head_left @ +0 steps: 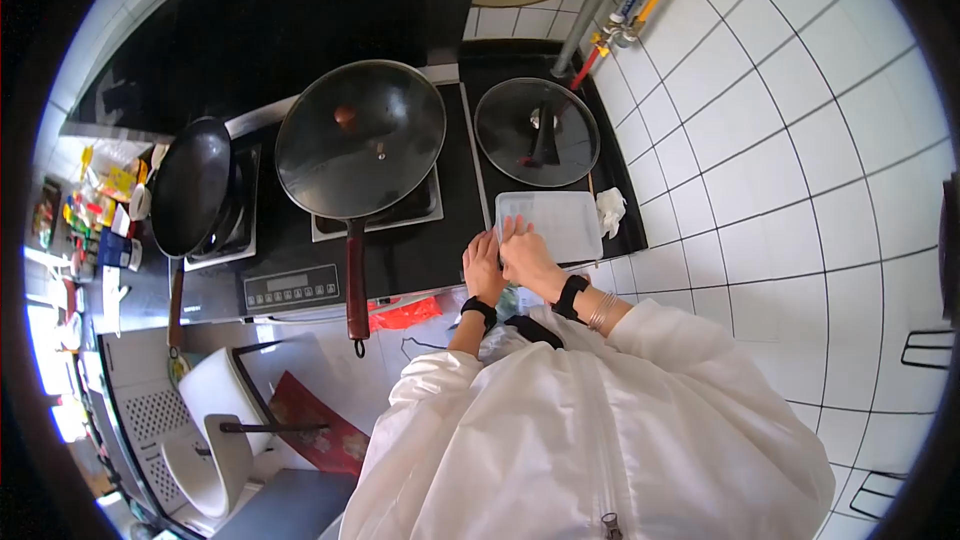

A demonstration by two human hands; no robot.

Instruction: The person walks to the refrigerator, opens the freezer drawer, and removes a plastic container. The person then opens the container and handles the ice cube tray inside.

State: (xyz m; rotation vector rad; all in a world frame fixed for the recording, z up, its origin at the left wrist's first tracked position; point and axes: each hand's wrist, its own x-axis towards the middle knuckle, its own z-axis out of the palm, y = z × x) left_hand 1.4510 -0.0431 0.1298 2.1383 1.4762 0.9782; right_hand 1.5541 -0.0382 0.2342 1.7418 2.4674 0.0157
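Right now both hands are at the left end of a translucent plastic box (575,225), which lies near the front right corner of the black countertop (625,230). The step in hand looks like close fingerwork at that end of the box. The left hand (483,270) sits just beside the box's left side with its fingers bent, and the right hand (528,255) reaches over the front left corner with its fingers curled down; whether either one pinches something small, or only presses, I cannot tell. Judging from this, the next move calls for a light touch and for keeping the box steady, as it lies close to the front edge. A crumpled white tissue (611,210) lies just beside the box's right side, and a round glass lid (505,145) with a black handle lies behind it, so room is tight on those two sides. Farther left, a large pan (350,165) is at one burner, its long handle sticking out past the front edge near the left forearm, while a smaller pan (188,190) stands toward the countertop's left end.
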